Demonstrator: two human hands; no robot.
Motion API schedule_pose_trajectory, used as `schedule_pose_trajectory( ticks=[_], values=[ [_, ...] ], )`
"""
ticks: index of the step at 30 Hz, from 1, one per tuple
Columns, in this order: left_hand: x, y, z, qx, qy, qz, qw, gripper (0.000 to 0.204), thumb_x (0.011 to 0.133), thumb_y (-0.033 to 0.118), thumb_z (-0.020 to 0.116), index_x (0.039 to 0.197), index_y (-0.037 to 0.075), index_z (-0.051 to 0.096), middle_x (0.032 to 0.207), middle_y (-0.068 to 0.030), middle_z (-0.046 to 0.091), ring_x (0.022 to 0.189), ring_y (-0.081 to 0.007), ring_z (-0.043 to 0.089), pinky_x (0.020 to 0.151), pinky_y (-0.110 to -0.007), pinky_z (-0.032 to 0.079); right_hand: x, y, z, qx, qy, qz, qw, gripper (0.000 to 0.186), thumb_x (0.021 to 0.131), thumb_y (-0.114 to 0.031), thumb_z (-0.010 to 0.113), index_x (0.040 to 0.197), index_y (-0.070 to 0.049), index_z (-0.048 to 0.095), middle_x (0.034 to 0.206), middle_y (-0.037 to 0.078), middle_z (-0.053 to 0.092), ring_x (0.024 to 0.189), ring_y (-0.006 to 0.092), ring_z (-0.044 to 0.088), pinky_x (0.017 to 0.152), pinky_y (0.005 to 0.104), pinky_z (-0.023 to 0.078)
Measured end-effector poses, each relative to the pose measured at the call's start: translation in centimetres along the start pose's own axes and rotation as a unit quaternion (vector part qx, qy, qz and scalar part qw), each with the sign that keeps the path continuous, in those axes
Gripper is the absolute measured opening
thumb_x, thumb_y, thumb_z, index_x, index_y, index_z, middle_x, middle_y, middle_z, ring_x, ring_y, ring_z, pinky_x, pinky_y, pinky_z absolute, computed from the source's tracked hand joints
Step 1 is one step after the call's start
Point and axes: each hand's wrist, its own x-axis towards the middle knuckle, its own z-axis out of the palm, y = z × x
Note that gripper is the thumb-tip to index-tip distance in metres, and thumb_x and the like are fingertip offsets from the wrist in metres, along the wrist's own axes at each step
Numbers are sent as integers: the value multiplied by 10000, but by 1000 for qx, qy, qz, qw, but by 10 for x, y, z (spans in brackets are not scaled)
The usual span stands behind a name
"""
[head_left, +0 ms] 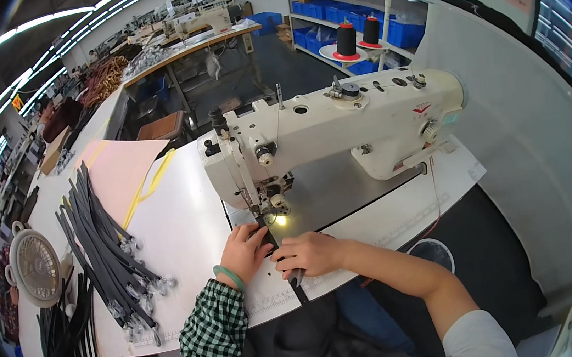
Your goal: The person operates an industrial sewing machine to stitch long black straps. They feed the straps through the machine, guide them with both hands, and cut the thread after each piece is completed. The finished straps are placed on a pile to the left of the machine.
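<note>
A narrow black strap (pixel 271 239) runs from under the presser foot of a white sewing machine (pixel 322 127) toward me and over the table's front edge. My left hand (pixel 244 253), with a green bangle at the wrist and a checked sleeve cover, presses its fingertips on the strap's left side, close to the needle. Just nearer to me, my right hand (pixel 309 254) has its fingers curled over the strap. Below those fingers shows a small greyish piece that I cannot make out. The machine's lamp (pixel 281 220) shines beside the needle.
Left of the machine lie a bundle of dark grey straps (pixel 106 250) with clear-wrapped ends, a pink sheet (pixel 124 171) and a yellow strip (pixel 147 185). A round pale basket (pixel 35 268) stands farther left. Black thread cones (pixel 347 41) and shelves with blue bins (pixel 407 31) stand behind.
</note>
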Motion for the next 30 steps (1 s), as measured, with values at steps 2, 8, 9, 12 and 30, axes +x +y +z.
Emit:
schedule_pose_trajectory(
  ticks=[2,8,9,12,30],
  values=[
    [-1,0,0,-1,-4,-4,1000,347,699,164,647,1011,30,575,1014,-112,519,944,-278,480,805,-355,419,1,-1,0,0,-4,2,1000,170,719,-243,624,751,-83,577,861,4,557,740,176,534,541,298,475],
    [-2,1,-1,7,-6,1,1000,357,704,162,642,1028,33,564,1019,-121,514,946,-280,479,810,-352,412,2,-3,-1,10,-3,7,1000,174,723,-240,620,742,-74,569,848,14,557,750,185,544,555,307,476],
    [-2,2,-1,5,-6,2,1000,356,706,162,640,1028,33,563,1019,-121,513,944,-280,479,810,-351,412,1,-2,-1,11,-3,7,1000,174,723,-239,620,742,-74,568,848,14,557,749,185,544,556,307,476],
    [0,2,-1,3,-5,5,1000,351,709,161,637,1026,31,562,1020,-121,513,940,-280,479,808,-351,412,0,-1,0,12,-1,6,1000,171,723,-236,619,741,-75,566,846,13,557,746,186,546,558,306,475],
    [-5,-3,3,0,10,7,1000,331,725,149,623,1033,41,565,997,-104,507,912,-267,489,800,-337,424,5,-5,-1,10,-8,20,1000,133,686,-176,653,740,-84,574,854,-3,567,696,163,541,559,291,464]
  ],
)
